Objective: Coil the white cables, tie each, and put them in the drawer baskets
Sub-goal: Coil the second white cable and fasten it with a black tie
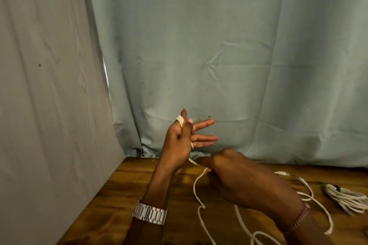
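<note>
My left hand is raised above the wooden table, fingers spread and pointing right. A white cable is wound around its thumb and runs behind the palm toward the little finger. From there the cable drops to my right hand, which pinches it just below the left hand. The rest of the cable trails in loose loops across the table toward me and to the right. A second white cable lies as a finished coil at the right edge, with a dark tie on it.
A pale green cloth backdrop hangs behind the table. A grey cloth panel stands along the left side. A silver watch is on my left wrist. No drawer or baskets are in view.
</note>
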A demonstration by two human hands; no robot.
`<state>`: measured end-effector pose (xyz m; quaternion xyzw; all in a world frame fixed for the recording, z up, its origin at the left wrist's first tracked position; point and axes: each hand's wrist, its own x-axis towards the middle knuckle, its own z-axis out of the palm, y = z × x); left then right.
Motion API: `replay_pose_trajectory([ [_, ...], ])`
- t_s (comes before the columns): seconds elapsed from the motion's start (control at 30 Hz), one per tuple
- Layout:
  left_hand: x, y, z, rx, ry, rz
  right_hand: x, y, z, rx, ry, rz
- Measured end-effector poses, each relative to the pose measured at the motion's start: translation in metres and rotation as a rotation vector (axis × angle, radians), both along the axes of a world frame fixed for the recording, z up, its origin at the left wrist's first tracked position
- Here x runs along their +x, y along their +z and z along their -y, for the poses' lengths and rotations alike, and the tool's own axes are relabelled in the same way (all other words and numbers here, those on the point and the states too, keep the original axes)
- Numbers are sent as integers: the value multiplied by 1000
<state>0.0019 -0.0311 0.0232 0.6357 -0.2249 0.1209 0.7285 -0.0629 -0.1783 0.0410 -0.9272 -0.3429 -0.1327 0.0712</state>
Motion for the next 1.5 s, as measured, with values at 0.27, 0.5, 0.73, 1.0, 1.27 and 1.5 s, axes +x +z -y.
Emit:
replay_pose_trajectory([
  [0.27, -6, -1, 4, 364, 164, 21, 1, 9, 14, 154, 78, 246],
  [0.5, -16, 2, 13, 375, -117, -39, 15, 18, 35, 148, 94, 642],
  [0.73, -25, 10, 15, 463, -369, -178, 31, 19, 52, 284, 17, 967],
  [1.0, -30, 17, 8, 323, -396, -153, 53, 5, 45, 314, -8, 699],
  [1.27, -23, 15, 15, -120, -593, -303, 70, -10, 42, 512, 87, 460],
  [1.5, -24, 13, 19, -65, -694, -226, 67, -9, 34, 638, 192, 314],
])
